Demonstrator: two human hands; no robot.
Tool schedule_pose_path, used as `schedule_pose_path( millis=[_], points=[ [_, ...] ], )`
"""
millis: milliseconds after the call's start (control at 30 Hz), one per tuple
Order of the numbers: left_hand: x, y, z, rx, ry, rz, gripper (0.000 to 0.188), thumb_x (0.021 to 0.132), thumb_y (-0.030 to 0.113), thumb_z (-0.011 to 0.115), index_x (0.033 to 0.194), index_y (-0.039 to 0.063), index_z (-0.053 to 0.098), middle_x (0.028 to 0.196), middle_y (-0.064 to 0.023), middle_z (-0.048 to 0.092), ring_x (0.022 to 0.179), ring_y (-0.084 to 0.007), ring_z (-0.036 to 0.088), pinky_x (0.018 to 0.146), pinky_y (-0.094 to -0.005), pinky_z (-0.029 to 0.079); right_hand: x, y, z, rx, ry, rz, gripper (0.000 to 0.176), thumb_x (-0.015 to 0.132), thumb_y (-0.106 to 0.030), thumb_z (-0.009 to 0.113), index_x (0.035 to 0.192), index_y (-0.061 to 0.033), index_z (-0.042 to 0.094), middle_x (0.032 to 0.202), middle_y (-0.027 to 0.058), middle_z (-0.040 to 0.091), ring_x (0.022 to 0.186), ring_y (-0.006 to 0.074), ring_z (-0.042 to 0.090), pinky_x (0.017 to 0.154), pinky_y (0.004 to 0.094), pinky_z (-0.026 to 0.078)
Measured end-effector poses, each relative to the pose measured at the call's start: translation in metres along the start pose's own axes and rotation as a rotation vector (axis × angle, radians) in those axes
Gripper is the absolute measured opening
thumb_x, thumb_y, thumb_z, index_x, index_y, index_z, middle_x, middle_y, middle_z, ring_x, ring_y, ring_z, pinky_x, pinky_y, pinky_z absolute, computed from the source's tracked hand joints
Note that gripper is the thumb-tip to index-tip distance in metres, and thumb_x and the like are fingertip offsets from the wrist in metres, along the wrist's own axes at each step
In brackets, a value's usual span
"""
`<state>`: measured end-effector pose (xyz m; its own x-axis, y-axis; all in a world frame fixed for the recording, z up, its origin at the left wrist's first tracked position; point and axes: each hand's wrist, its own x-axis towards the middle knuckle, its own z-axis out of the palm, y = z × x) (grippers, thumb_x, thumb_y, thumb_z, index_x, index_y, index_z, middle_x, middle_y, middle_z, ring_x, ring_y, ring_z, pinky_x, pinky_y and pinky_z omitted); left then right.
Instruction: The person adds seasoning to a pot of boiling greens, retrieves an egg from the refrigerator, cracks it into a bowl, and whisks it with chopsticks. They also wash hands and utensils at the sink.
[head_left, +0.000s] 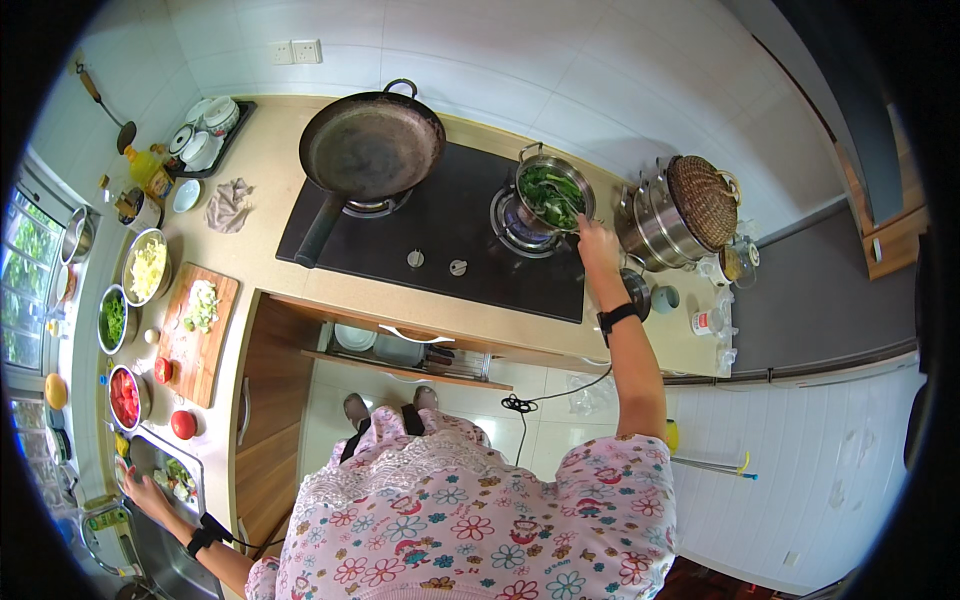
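My right hand (598, 247) is at the near right rim of a steel pot (590, 196), its fingers closed on what looks like a thin metal utensil (571, 201) reaching into leafy greens (546, 187). The pot stands on the right burner (525, 244), where a blue flame shows. Far to the left, my left hand (144, 491) is over the sink (196, 469), fingers apart, beside vegetable scraps (178, 480); nothing held can be made out. A wok (371, 150) containing no visible food rests on the left burner (379, 208).
A steamer stack (656, 221) with a woven lid (701, 202) stands right of the pot. On the left counter are a cutting board (184, 345) with chopped vegetables, bowls of yellow shreds (148, 270), greens (112, 319) and tomato (126, 397). A drawer (420, 360) stands open below the stove.
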<state>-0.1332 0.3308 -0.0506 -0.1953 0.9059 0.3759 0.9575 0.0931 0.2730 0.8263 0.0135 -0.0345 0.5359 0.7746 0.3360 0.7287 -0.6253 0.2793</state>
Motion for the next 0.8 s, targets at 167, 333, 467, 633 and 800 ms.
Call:
schedule_pose_path(
  millis=[167, 333, 467, 633, 800],
  points=[
    [0.003, -0.02, 0.007, 0.039, 0.0, -0.003, 0.054, 0.081, -0.002, 0.054, 0.134, 0.009, 0.057, 0.119, -0.0122, 0.062, 0.112, -0.0321, 0.058, 0.096, -0.0414, 0.044, -0.024, 0.019, -0.036, -0.022, 0.048, -0.074, 0.038, 0.077, -0.005, 0.064, 0.115, -0.005, 0.067, 0.079, 0.0115, 0.065, 0.068, 0.029, 0.068, 0.062, 0.0379, 0.056],
    [0.005, -0.031, 0.009, 0.066, -0.027, -0.036, 0.062, 0.082, -0.002, 0.056, 0.142, 0.014, 0.052, 0.119, -0.0124, 0.062, 0.113, -0.031, 0.058, 0.096, -0.042, 0.045, -0.044, 0.025, -0.065, -0.037, 0.076, -0.018, 0.04, 0.075, -0.006, 0.064, 0.116, -0.0063, 0.067, 0.079, 0.0104, 0.064, 0.066, 0.0276, 0.067, 0.061, 0.0373, 0.056],
    [-0.003, -0.022, 0.004, 0.035, -0.017, 0.022, 0.059, 0.08, -0.003, 0.056, 0.137, 0.01, 0.055, 0.119, -0.0127, 0.062, 0.113, -0.0313, 0.056, 0.097, -0.0421, 0.043, -0.054, 0.022, -0.059, -0.042, 0.052, -0.056, 0.04, 0.075, -0.007, 0.065, 0.115, -0.008, 0.067, 0.078, 0.0099, 0.064, 0.065, 0.0273, 0.066, 0.06, 0.0375, 0.055],
    [0.002, -0.014, 0.009, 0.065, -0.022, -0.015, 0.055, 0.077, -0.003, 0.056, 0.131, 0.007, 0.058, 0.118, -0.0138, 0.063, 0.112, -0.0331, 0.056, 0.099, -0.0427, 0.042, -0.04, 0.01, -0.03, 0.006, 0.067, -0.03, 0.039, 0.076, -0.007, 0.065, 0.115, -0.01, 0.068, 0.076, 0.0086, 0.063, 0.063, 0.0282, 0.065, 0.059, 0.0394, 0.054],
    [0.012, -0.018, 0.013, 0.05, -0.001, 0.064, 0.04, 0.079, -0.002, 0.053, 0.119, 0.003, 0.06, 0.12, -0.0162, 0.061, 0.115, -0.0345, 0.056, 0.1, -0.0423, 0.042, -0.009, 0.007, -0.015, -0.035, 0.121, 0.095, 0.029, 0.081, -0.007, 0.063, 0.11, -0.0084, 0.068, 0.076, 0.0119, 0.066, 0.065, 0.0299, 0.069, 0.058, 0.0396, 0.056]
  ],
)
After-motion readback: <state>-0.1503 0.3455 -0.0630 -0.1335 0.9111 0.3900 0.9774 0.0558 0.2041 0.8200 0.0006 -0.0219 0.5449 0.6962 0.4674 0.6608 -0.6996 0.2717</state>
